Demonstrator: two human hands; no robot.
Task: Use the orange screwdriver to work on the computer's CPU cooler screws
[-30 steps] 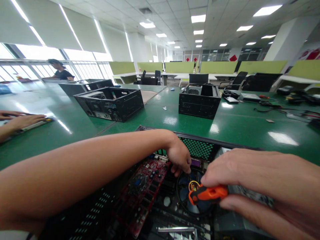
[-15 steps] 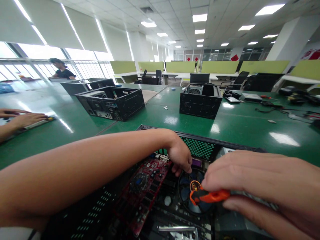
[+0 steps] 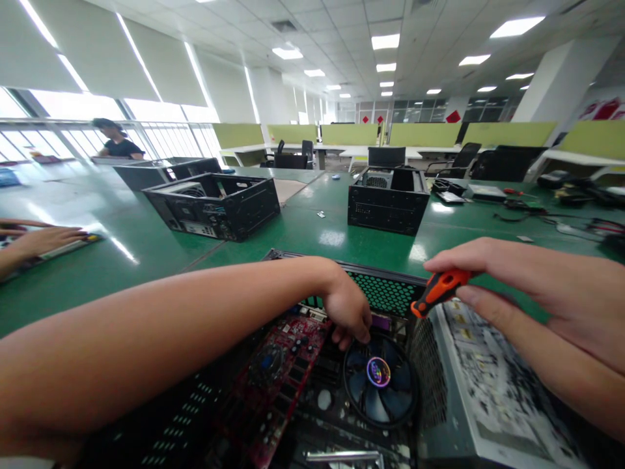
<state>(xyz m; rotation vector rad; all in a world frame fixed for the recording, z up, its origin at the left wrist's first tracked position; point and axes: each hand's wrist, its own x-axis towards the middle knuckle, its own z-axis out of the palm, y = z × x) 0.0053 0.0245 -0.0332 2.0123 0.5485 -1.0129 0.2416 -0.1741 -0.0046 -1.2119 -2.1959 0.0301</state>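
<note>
In front of me lies an opened black computer case (image 3: 390, 291) with its insides facing up. My left hand (image 3: 347, 311) reaches into it, fingers curled down at the upper left rim of the round CPU fan (image 3: 381, 381); what they grip, if anything, is hidden. To the left of the fan sits a red graphics card (image 3: 280, 384). My right hand (image 3: 517, 306) pinches an orange and black screwdriver (image 3: 442, 290) by its handle, above the metal power supply (image 3: 508, 391). The screwdriver's shaft cannot be made out.
Two black computer cases, one at left (image 3: 215, 202) and one at right (image 3: 388, 198), stand across the green table (image 3: 312, 225). Cables and parts (image 3: 576, 208) lie far right. A co-worker's hands (image 3: 43, 241) are at the left edge; another person (image 3: 117, 140) sits beyond.
My right hand has lifted the screwdriver up and to the right, away from the fan, whose hub now shows. My left hand has stayed almost in place.
</note>
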